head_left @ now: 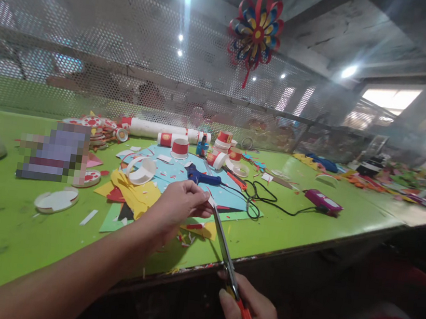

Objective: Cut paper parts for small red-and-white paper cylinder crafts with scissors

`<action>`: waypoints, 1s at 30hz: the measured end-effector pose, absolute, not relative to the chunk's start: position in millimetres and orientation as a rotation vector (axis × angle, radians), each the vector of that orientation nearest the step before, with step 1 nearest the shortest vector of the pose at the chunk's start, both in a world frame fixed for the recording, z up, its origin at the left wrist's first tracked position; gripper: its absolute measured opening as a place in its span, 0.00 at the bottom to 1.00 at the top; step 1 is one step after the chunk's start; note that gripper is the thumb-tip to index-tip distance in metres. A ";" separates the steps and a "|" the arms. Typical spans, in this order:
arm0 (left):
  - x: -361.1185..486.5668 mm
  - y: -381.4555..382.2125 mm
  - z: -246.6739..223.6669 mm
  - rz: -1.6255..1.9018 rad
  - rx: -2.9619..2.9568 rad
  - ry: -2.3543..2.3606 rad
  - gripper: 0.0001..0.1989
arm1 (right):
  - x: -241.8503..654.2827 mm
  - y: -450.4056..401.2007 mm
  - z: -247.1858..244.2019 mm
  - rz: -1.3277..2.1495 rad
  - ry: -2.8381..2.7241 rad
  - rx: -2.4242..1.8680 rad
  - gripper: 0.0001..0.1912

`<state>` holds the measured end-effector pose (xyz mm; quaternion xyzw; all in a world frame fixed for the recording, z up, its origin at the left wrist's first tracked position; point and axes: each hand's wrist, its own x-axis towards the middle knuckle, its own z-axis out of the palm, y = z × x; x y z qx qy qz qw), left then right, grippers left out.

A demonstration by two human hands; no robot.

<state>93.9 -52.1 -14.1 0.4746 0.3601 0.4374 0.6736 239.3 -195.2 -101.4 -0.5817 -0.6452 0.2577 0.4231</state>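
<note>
My left hand (185, 205) pinches a small white paper piece (211, 200) between thumb and fingers, above the coloured sheets. Scissors with red handles (226, 253) are held in my right hand (251, 311), below the table's front edge. Their blade tips point up and left and meet the paper piece close to my left fingertips. Beneath my left hand lie a crumpled yellow sheet (135, 195) and a light blue sheet (231, 197). Just beyond it rests a blue glue gun (205, 178).
Paper cups (180, 148) and a long white roll (154, 129) stand at the back of the green table (285, 232). A purple box (323, 202) with a black cable lies right. Left are a white lid (56, 200) and a blurred-out rectangle (57, 152). A paper flower (257, 33) hangs above.
</note>
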 end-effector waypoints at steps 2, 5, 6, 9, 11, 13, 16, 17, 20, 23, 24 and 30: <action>94.0 -52.3 -13.9 0.981 1.065 0.814 0.11 | 239.9 -195.2 -101.8 0.655 -1.609 -1.460 0.19; 94.3 -52.1 -13.9 0.987 1.058 0.814 0.11 | 240.1 -195.2 -101.5 0.651 -1.624 -1.459 0.18; 94.5 -51.9 -14.0 0.990 1.056 0.813 0.11 | 239.7 -195.0 -101.3 0.644 -1.616 -1.450 0.17; 94.7 -51.6 -14.1 0.992 1.051 0.815 0.11 | 237.6 -194.6 -100.6 0.635 -1.589 -1.420 0.16; 94.6 -51.7 -14.0 0.994 1.052 0.817 0.10 | 236.0 -194.3 -100.6 0.624 -1.574 -1.416 0.14; 94.7 -52.1 -13.7 0.995 1.051 0.819 0.10 | 235.2 -194.4 -100.9 0.617 -1.555 -1.418 0.14; 95.2 -52.7 -13.3 0.990 1.048 0.825 0.10 | 235.6 -194.9 -101.4 0.654 -1.552 -1.408 0.16; 95.3 -52.8 -13.3 0.989 1.048 0.828 0.10 | 236.1 -195.2 -101.4 0.668 -1.556 -1.409 0.17; 95.3 -52.6 -13.7 0.988 1.054 0.830 0.10 | 238.1 -195.6 -101.6 0.696 -1.576 -1.417 0.18; 94.8 -51.7 -13.8 0.981 1.061 0.823 0.10 | 240.2 -195.4 -102.7 0.693 -1.619 -1.423 0.18; 94.7 -51.5 -13.7 0.979 1.061 0.822 0.10 | 240.9 -195.1 -103.3 0.679 -1.629 -1.430 0.18; 94.8 -52.2 -13.0 0.977 1.054 0.831 0.11 | 243.2 -195.1 -103.4 0.666 -1.651 -1.445 0.18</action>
